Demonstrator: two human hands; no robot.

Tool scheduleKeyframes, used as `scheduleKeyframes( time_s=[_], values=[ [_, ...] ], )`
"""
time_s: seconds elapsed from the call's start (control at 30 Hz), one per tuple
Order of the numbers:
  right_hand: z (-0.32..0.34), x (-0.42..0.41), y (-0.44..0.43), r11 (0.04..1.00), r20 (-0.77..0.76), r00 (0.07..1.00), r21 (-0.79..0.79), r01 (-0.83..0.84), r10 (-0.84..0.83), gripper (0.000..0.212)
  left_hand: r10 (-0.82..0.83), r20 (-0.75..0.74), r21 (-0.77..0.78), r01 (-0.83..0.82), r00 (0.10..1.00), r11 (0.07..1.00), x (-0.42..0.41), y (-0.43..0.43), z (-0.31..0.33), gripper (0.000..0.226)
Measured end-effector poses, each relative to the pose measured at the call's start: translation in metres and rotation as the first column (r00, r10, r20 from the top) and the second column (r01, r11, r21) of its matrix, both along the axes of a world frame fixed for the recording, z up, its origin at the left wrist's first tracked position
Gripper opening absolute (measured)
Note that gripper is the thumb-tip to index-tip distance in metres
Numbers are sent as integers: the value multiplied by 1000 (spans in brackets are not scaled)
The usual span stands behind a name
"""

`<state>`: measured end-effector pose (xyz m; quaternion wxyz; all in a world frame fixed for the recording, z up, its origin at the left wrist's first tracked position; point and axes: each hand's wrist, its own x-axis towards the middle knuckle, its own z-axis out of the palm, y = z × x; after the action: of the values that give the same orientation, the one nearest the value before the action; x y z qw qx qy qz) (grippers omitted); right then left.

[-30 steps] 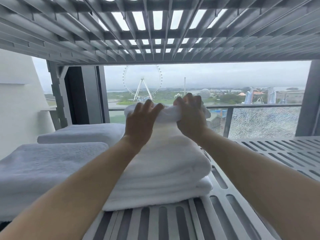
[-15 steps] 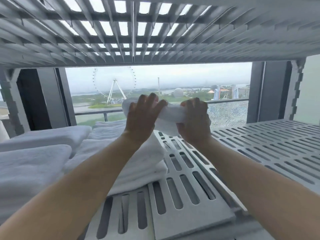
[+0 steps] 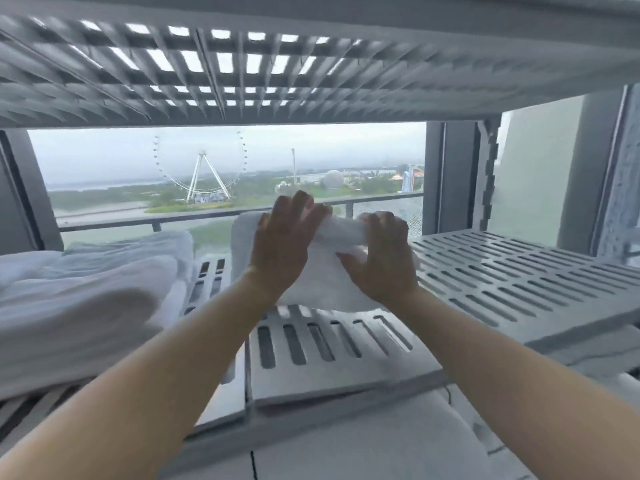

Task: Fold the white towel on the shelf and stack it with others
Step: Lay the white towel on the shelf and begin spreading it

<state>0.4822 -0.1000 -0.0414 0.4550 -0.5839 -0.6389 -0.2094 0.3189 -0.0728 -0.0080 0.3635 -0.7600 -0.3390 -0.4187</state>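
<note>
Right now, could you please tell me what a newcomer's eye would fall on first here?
At centre, the left hand and right hand grip a bunched white cloth towel over the slotted grey shelf. A blurred pile of white towels lies on the shelf's left side, and a tall white Ferris wheel shows through the window behind.

- grey slotted shelf (image 3: pixel 519 282)
- stack of folded white towels (image 3: pixel 86 299) lies on its left side, blurred
- white towel (image 3: pixel 322 285) mid-shelf; contact with the slats unclear
</note>
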Motion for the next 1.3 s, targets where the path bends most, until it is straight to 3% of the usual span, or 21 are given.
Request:
scheduleKeyframes(
  time_s=[0.1,0.2,0.37,0.47,0.73,0.83,0.9,1.07,1.3],
  values=[
    [-7,46,-7,995,-47,999,-97,-15,11,56,-14,-10,-45,14,1000,999,47,-9,-12,48],
    [-22,82,-10,983,5,1000,-185,-12,13,59,-11,-48,-119,6,999,993,82,-13,-28,52],
    [-46,113,-9,956,21,985,-246,-159,169,58,-9,-156,-386,-52,988,921,107,-5,-58,59],
    [-61,118,0,913,-3,976,-353,-206,219,71,-54,-248,-471,-72,967,879,113,4,-70,67],
    [-57,125,37,872,-1,966,-429,-233,258,86,-183,-173,-592,47,968,805,108,41,-60,71],
    [-50,125,56,784,-113,959,-555,-278,260,91,-200,-171,-587,64,965,807,106,57,-60,69],
    [-47,123,68,760,-149,963,-592,-269,225,80,-183,-196,-556,44,963,830,111,66,-61,67],
    [-41,135,89,829,-81,972,-511,-229,219,44,-127,-186,-473,24,974,881,128,78,-56,60],
    [-32,191,110,907,-37,984,-383,-174,173,48,-184,-153,-459,95,971,883,171,94,-52,62]
  ],
)
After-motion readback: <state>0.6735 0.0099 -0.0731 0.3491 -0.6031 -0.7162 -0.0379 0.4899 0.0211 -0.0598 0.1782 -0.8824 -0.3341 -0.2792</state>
